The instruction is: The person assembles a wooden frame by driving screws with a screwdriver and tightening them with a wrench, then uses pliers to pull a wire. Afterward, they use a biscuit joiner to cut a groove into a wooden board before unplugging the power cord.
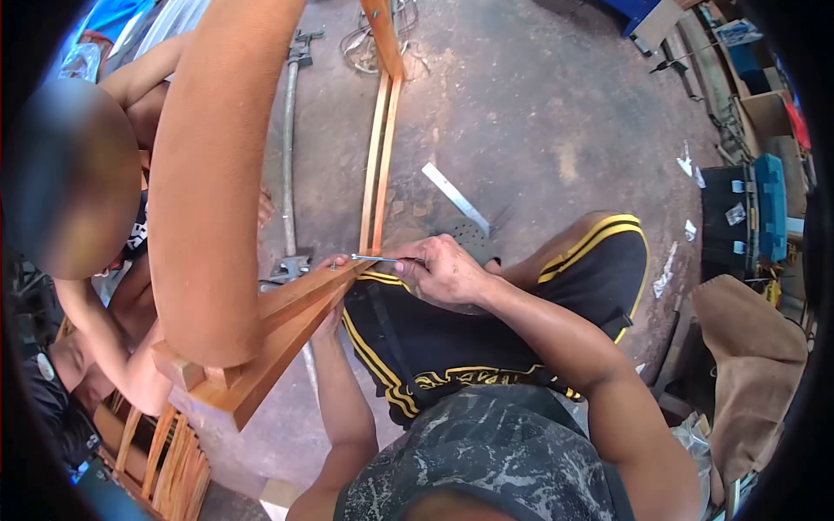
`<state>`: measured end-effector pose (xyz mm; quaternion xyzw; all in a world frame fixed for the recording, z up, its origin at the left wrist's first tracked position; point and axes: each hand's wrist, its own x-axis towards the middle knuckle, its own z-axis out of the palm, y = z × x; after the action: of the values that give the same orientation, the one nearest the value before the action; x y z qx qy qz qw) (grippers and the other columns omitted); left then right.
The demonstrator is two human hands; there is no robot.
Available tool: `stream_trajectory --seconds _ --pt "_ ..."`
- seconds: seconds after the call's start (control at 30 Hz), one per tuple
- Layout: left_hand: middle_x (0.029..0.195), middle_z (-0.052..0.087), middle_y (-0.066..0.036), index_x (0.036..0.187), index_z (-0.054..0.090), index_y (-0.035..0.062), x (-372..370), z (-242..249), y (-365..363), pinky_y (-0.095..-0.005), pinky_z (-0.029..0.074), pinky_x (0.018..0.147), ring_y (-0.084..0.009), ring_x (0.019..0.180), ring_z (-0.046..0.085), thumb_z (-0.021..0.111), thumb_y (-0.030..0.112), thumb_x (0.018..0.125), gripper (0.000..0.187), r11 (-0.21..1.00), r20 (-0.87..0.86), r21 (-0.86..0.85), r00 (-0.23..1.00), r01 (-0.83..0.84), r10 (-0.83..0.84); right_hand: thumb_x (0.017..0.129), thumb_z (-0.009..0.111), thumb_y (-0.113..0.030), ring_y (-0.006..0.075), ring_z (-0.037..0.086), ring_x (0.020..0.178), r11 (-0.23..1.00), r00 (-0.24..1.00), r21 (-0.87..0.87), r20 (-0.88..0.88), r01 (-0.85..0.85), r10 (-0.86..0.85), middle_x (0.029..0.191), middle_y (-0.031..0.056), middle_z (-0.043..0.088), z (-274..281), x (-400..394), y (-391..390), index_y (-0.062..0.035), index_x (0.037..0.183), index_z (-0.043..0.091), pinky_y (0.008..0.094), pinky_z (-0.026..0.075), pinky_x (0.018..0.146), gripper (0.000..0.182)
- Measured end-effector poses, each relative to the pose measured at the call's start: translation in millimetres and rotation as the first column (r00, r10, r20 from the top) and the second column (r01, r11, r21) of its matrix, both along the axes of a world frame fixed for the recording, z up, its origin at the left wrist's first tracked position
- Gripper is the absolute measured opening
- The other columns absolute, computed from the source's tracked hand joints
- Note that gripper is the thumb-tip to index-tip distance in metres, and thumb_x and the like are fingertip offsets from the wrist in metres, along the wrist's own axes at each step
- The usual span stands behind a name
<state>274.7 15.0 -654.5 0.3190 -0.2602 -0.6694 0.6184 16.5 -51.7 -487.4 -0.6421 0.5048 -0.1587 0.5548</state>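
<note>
My right hand (pixel 445 271) is closed around a slim metal tool (pixel 375 258), whose tip lies over the joint end of a wooden frame beam (pixel 304 300). The tool's exact kind is too small to make out. My left hand (pixel 327 319) wraps the same beam from below, with fingertips showing over its far side and the palm partly hidden. Close to those fingertips a small metal piece stands on the wood. A thick, curved brown piece (pixel 213 174) rises from the frame's other end. Two parallel wooden rails (pixel 380 165) run away from the joint.
Another person (pixel 117 339) sits at the left, close to the frame. A long bar clamp (pixel 289 156) and a flat metal strip (pixel 456 200) lie on the floor. Wood slats (pixel 174 460) are stacked at lower left. Toolboxes (pixel 738 217) and brown cloth (pixel 756 365) line the right.
</note>
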Motion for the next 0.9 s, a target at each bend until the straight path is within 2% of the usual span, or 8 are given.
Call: stream_trajectory --seconds 0.1,0.13,0.3,0.37,0.43,0.6,0.8,0.9 --pt "0.128 0.058 -0.009 0.138 0.052 0.0114 12 -12 2 -0.0457 0.038 0.113 -0.0257 0.129 0.051 0.071 0.026 0.094 0.05 0.992 0.105 0.057 0.987 0.113 -0.119 0.092 0.059 -0.008 0.0393 0.069 0.098 0.995 0.989 0.029 0.105 0.1 -0.102 0.105 0.0226 0.071 -22 11 0 -0.0036 0.118 0.07 0.0441 0.055 0.086 0.028" --pt "0.13 0.057 -0.01 0.14 0.051 0.0118 17 -22 3 -0.0463 0.038 0.113 -0.0265 0.13 0.051 0.071 0.026 0.094 0.052 0.991 0.034 0.045 0.991 0.129 -0.131 0.094 0.062 -0.008 0.0304 0.072 0.086 0.996 0.99 -0.027 0.112 0.087 -0.084 0.096 0.0209 0.072 -31 14 -1 -0.0039 0.12 0.069 0.0388 0.055 0.079 0.027" --pt "0.138 0.053 -0.015 0.142 0.05 0.0116 9 -23 7 -0.0471 0.039 0.113 -0.0292 0.132 0.049 0.072 0.03 0.093 0.057 0.979 0.059 0.129 0.984 0.157 -0.166 0.094 0.062 -0.005 0.0298 0.072 0.087 0.999 0.986 -0.039 0.165 0.025 -0.019 0.095 0.0196 0.072 -28 16 0 -0.0039 0.12 0.069 0.0383 0.055 0.078 0.027" --pt "0.139 0.053 -0.015 0.142 0.05 0.0119 4 -26 11 -0.0474 0.039 0.113 -0.0296 0.132 0.049 0.072 0.029 0.092 0.057 0.994 0.096 -0.063 0.992 0.092 -0.086 0.094 0.061 -0.004 0.0299 0.072 0.087 0.999 0.989 -0.037 0.146 -0.005 0.01 0.095 0.0197 0.072 -29 15 6 -0.0037 0.12 0.069 0.0382 0.055 0.079 0.028" --pt "0.138 0.053 -0.015 0.141 0.05 0.0121 6 -26 13 -0.0473 0.038 0.113 -0.0298 0.132 0.049 0.073 0.029 0.092 0.056 0.996 0.117 -0.034 0.99 0.078 -0.074 0.091 0.061 -0.008 0.0402 0.068 0.1 1.0 0.987 -0.019 0.164 0.004 -0.001 0.107 0.0242 0.07 -31 18 13 -0.0036 0.12 0.069 0.0451 0.054 0.09 0.03" --pt "0.135 0.056 -0.016 0.14 0.052 0.0116 12 -36 13 -0.0461 0.037 0.114 -0.0304 0.132 0.049 0.074 0.025 0.091 0.055 0.999 -0.025 -0.02 0.999 0.04 -0.041 0.092 0.061 -0.004 0.0377 0.07 0.091 0.99 0.987 -0.073 0.1 -0.12 0.127 0.098 0.0237 0.071 -17 22 7 -0.0009 0.122 0.067 0.0419 0.055 0.081 0.031" --pt "0.133 0.059 -0.017 0.138 0.053 0.0086 -3 -21 15 -0.0464 0.039 0.113 -0.0311 0.132 0.049 0.075 0.02 0.09 0.054 0.99 0.109 -0.139 0.994 0.004 0.011 0.088 0.058 -0.002 0.0419 0.068 0.093 0.973 0.972 -0.01 -0.027 -0.232 0.232 0.093 0.0265 0.069 10 36 0 0.0038 0.119 0.065 0.0467 0.054 0.081 0.032" --pt "0.131 0.059 -0.017 0.137 0.054 0.0086 8 -38 21 -0.047 0.041 0.112 -0.0308 0.129 0.051 0.076 0.019 0.089 0.054 1.0 0.161 0.017 0.987 -0.004 0.001 0.087 0.057 0.0 0.0427 0.068 0.089 0.977 0.979 -0.051 -0.016 -0.205 0.204 0.086 0.0268 0.068 5 34 5 0.0054 0.116 0.063 0.0474 0.053 0.079 0.03"
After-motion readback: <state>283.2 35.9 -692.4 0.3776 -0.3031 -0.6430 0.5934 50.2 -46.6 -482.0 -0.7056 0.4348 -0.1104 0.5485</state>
